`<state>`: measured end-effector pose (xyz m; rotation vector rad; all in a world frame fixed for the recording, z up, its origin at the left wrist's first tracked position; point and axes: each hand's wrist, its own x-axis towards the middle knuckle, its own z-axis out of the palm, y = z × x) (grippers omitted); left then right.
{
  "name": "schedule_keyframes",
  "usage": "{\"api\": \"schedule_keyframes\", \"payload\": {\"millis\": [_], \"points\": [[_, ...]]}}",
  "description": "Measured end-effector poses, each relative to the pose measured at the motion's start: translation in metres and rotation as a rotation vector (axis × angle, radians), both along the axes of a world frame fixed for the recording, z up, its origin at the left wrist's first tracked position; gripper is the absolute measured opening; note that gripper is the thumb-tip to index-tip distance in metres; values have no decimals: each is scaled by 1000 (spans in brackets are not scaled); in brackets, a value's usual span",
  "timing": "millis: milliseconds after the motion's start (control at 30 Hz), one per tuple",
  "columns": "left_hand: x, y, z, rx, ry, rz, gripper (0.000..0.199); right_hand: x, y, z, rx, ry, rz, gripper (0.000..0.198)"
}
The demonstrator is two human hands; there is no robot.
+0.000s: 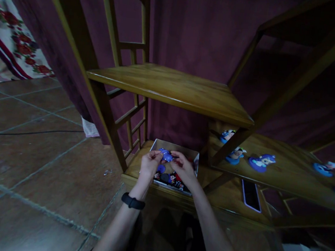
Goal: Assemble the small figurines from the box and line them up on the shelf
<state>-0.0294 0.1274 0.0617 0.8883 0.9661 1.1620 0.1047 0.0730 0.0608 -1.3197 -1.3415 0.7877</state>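
Note:
Between my two hands is a small blue-purple figurine piece (166, 155), held above an open box (176, 145). My left hand (151, 164) pinches its left side, and a black band circles that wrist. From the right, my right hand (183, 168) grips the other side with thumb and fingers. Inside the box lie a round purple base (161, 168) and several dark figurine parts with red and white on them (177, 179). My hands and the held piece hide part of the box's inside.
Around the box stands a wooden shelf unit, with a bare-topped board (171, 84) above it. Several figurines on blue bases, one of them purple (261, 162), stand on a shelf at right. A phone (251, 195) lies on the lower board. A cable (30, 132) crosses the tiled floor.

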Motion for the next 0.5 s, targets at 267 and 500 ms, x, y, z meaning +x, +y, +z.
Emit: {"api": "schedule_keyframes", "payload": {"millis": [267,500], "points": [[7,-2,-6,120,17,-72,27,-9,4,0,102,-194,-207,27],[3,-4,-2,123,58,-85,22,-4,2,0,124,-205,-145,27]]}}
